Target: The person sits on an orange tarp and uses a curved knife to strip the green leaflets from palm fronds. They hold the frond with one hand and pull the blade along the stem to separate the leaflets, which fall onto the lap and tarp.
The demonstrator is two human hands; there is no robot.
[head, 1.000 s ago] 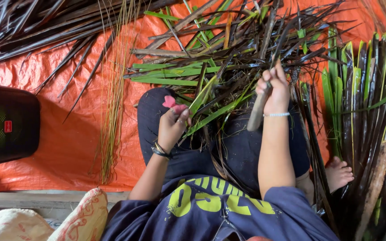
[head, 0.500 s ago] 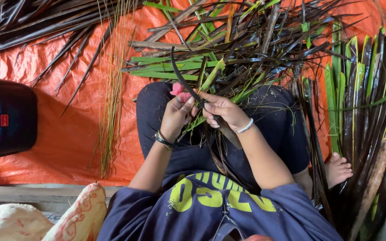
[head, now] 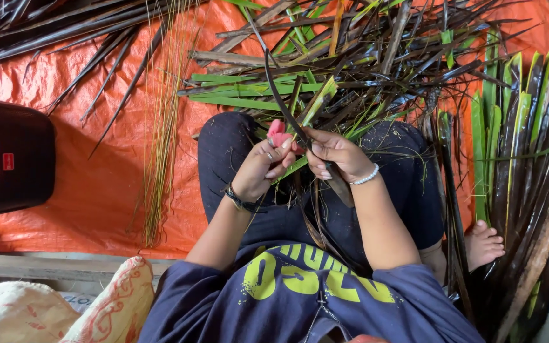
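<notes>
My left hand (head: pixel 263 168), with a dark band at the wrist, is closed on a small pink object (head: pixel 277 132) over my lap. My right hand (head: pixel 335 155), with a white bead bracelet, pinches a long dark palm leaf strip (head: pixel 279 95). The strip curves up out of my fingers toward the leaf pile, and its lower end runs down past my wrist. The two hands meet, fingertips touching, at the strip. I cannot tell what the pink object is.
A heap of dark and green palm leaves (head: pixel 376 70) lies ahead on the orange tarp (head: pixel 96 171). More leaves (head: pixel 528 178) are bundled at the right beside my bare foot (head: pixel 484 244). Thin pale midribs (head: pixel 160 133) lie left. A black box (head: pixel 7 159) and a cushion (head: pixel 106 305) sit further left.
My right hand has come down from the leaf pile at the right to meet my left hand, bringing a dark leaf strip. The left hand stayed over my lap with the pink object.
</notes>
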